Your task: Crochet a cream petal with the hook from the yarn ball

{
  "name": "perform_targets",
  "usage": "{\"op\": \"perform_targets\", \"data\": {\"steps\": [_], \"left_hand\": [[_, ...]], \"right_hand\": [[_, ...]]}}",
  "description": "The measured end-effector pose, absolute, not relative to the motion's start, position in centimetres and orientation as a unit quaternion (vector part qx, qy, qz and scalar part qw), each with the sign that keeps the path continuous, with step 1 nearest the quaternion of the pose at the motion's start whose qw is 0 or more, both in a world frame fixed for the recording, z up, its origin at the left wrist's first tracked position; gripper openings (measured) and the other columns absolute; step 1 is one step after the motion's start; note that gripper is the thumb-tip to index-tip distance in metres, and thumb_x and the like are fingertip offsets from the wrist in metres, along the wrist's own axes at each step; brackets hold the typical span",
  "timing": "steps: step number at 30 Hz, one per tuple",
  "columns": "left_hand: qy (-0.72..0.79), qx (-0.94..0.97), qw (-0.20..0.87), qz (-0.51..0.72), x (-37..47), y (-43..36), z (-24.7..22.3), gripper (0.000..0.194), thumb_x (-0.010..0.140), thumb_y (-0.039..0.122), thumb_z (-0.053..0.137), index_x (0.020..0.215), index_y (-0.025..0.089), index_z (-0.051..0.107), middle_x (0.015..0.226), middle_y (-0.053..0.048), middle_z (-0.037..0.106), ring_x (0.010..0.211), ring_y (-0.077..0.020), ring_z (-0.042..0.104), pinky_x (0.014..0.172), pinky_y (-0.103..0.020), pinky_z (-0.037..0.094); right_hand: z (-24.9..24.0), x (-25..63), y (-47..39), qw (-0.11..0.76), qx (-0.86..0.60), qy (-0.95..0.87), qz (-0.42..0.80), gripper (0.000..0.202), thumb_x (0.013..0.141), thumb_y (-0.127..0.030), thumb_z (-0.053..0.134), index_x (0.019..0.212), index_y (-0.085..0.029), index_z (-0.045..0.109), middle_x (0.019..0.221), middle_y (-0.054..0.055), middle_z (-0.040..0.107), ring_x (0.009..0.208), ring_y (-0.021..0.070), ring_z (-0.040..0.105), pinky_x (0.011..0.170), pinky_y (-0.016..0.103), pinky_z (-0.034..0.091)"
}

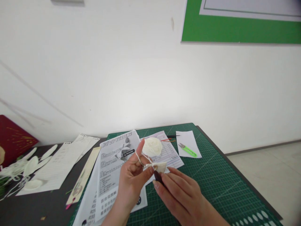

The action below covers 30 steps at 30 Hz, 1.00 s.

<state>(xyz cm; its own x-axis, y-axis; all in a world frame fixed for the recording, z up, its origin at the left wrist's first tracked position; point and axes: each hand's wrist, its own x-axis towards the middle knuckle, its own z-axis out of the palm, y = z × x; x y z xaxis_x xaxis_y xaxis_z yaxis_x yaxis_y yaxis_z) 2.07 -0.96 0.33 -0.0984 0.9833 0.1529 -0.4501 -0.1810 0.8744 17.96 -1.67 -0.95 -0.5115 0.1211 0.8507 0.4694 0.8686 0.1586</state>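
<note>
At lower centre, the left hand (131, 182) is pinching a small white yarn piece (161, 166), and the right hand (182, 195) grasps a dark handle (158, 177), whose tip I cannot make out. The left hand hides part of the printed sheets (109, 171); white petal shapes (31, 165), near the left edge, are tangled with strands cut off by the frame. Farther, at centre, sits a yarn ball (153, 146), with green snips (190, 151) to its right.

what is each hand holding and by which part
Left hand: small white yarn piece, by its left end; right hand: dark-handled tool, by its handle.

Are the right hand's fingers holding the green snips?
No, the fingers grip a dark handle, while the snips lie on white paper.
</note>
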Motion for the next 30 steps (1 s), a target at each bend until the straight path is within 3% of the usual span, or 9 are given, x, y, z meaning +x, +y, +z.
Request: {"op": "perform_targets", "data": {"steps": [2, 5, 11, 15, 19, 24, 30], "left_hand": [[0.367, 0.446, 0.469, 0.668, 1.9, -0.9, -0.2, 0.062, 0.073, 0.011, 0.073, 0.130, 0.026, 0.056, 0.061, 0.005, 0.060, 0.062, -0.0100, 0.056, 0.066, -0.021, 0.047], [0.366, 0.538, 0.397, 0.647, 1.3, -0.5, -0.9, 0.063, 0.076, 0.008, 0.069, 0.133, 0.028, 0.053, 0.066, 0.005, 0.064, 0.069, -0.0106, 0.058, 0.076, -0.022, 0.047], [0.350, 0.606, 0.383, 0.604, 0.2, 0.3, -1.4, 0.068, 0.077, 0.006, 0.068, 0.134, 0.038, 0.049, 0.071, 0.006, 0.064, 0.072, -0.0103, 0.058, 0.083, -0.025, 0.045], [0.363, 0.593, 0.423, 0.580, -0.3, 0.5, -1.0, 0.069, 0.074, 0.006, 0.072, 0.130, 0.042, 0.052, 0.069, 0.007, 0.061, 0.071, -0.0094, 0.056, 0.082, -0.023, 0.043], [0.315, 0.568, 0.516, 0.559, -0.7, 0.7, -0.4, 0.064, 0.068, 0.006, 0.077, 0.121, 0.038, 0.063, 0.065, 0.006, 0.060, 0.066, -0.0092, 0.055, 0.072, -0.022, 0.043], [0.267, 0.520, 0.636, 0.504, -1.1, 0.4, 0.0, 0.036, 0.064, 0.009, 0.080, 0.096, 0.024, 0.076, 0.061, 0.002, 0.060, 0.059, -0.0102, 0.051, 0.056, -0.021, 0.040], [0.262, 0.543, 0.643, 0.472, -1.0, 0.1, -0.2, 0.022, 0.064, 0.014, 0.081, 0.085, 0.019, 0.078, 0.059, 0.001, 0.057, 0.055, -0.0100, 0.046, 0.052, -0.023, 0.038]], "right_hand": [[-0.8, 17.9, -2.0, 0.453, -0.184, -0.853, -0.184, 0.033, 0.093, -0.009, 0.036, 0.102, -0.005, 0.067, 0.092, 0.014, 0.074, 0.089, 0.0217, 0.068, 0.085, 0.036, 0.058], [-1.1, 18.0, -2.0, 0.467, -0.189, -0.854, -0.128, 0.026, 0.091, -0.010, 0.045, 0.107, -0.003, 0.064, 0.094, 0.014, 0.073, 0.088, 0.0219, 0.067, 0.080, 0.035, 0.058], [-1.7, 18.6, -1.9, 0.494, -0.176, -0.851, -0.014, 0.033, 0.085, -0.004, 0.051, 0.118, -0.004, 0.058, 0.098, 0.014, 0.069, 0.092, 0.0220, 0.064, 0.077, 0.034, 0.057], [-0.9, 19.1, -2.3, 0.523, -0.175, -0.831, 0.072, 0.041, 0.081, 0.002, 0.050, 0.121, -0.008, 0.055, 0.097, 0.012, 0.069, 0.087, 0.0186, 0.064, 0.070, 0.030, 0.056], [0.6, 19.7, -2.6, 0.529, -0.213, -0.806, 0.158, 0.038, 0.081, 0.003, 0.053, 0.115, -0.014, 0.060, 0.091, 0.009, 0.069, 0.079, 0.0164, 0.063, 0.065, 0.029, 0.053], [1.8, 20.5, -2.4, 0.545, -0.225, -0.756, 0.284, 0.028, 0.084, -0.003, 0.055, 0.105, -0.019, 0.065, 0.084, 0.005, 0.069, 0.073, 0.0152, 0.062, 0.063, 0.028, 0.050], [0.9, 20.6, -1.0, 0.587, -0.238, -0.589, 0.502, 0.011, 0.086, -0.023, 0.062, 0.089, -0.020, 0.073, 0.069, 0.002, 0.069, 0.062, 0.0124, 0.064, 0.056, 0.023, 0.052]]}}
